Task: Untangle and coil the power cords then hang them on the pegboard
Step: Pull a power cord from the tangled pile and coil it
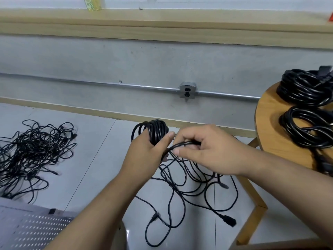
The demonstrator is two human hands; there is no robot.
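Observation:
My left hand [144, 152] grips a partly wound black coil [153, 129] of power cord, its loops standing up above my fingers. Just to its right, my right hand [203, 150] pinches the free strand of the same cord [182, 144]. The unwound rest of this cord [180, 181] lies in loose loops on the tiled floor below my hands, with plug ends [229, 221] near the bottom. A tangled heap of black cords [32, 150] lies on the floor at the left. A white pegboard [27, 230] shows at the lower left corner.
A round wooden table [270, 127] at the right carries two finished black coils [306, 87] [310, 127]. Its wooden leg [252, 204] slants down beside the loose cord. A grey wall with a metal conduit and socket box [187, 92] runs behind.

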